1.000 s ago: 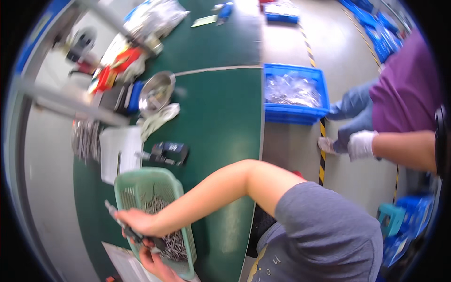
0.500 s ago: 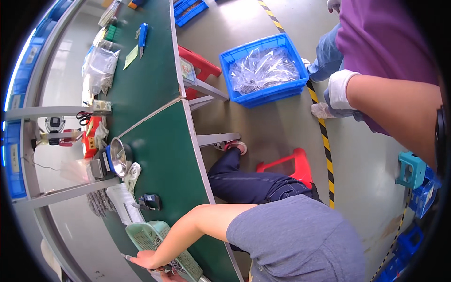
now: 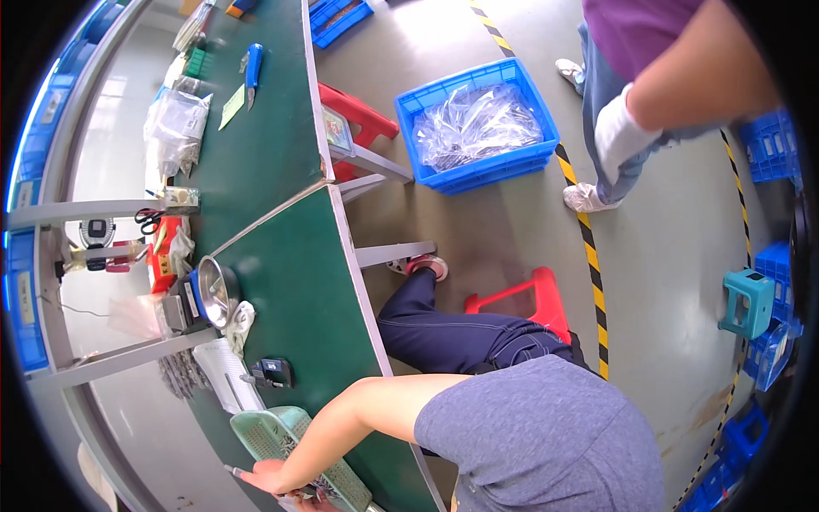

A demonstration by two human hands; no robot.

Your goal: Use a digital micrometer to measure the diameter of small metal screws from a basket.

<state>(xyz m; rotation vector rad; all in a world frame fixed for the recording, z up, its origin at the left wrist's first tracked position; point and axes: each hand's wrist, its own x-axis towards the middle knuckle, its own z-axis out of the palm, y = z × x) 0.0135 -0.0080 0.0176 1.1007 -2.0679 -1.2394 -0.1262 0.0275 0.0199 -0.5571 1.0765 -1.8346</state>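
My right arm reaches left from my grey sleeve, over a green perforated plastic basket [image 3: 247, 424] on the green tabletop. My right hand [image 3: 269, 476] is at the basket's side, one finger stretched out with a whitish covering or object at its tip. Its other fingers curl inward beside small dark parts; what they hold I cannot make out. My left hand [image 3: 311, 504] is close below it, mostly cut off by the lower picture edge, its fingers largely hidden. Small grey metal-looking parts [image 3: 288, 445] lie in the basket.
On the table [image 3: 290, 282] are a metal bowl [image 3: 217, 292], a small black device [image 3: 273, 372] and a blue utility knife [image 3: 254, 66]. A blue crate [image 3: 473, 177] of bagged parts stands on the floor. A person in purple [image 3: 627, 38] with a white glove is at the upper right.
The person in purple has moved toward the upper right, their bare forearm and gloved hand swinging with them. My view has shifted very slightly. My hands stay at the green basket.
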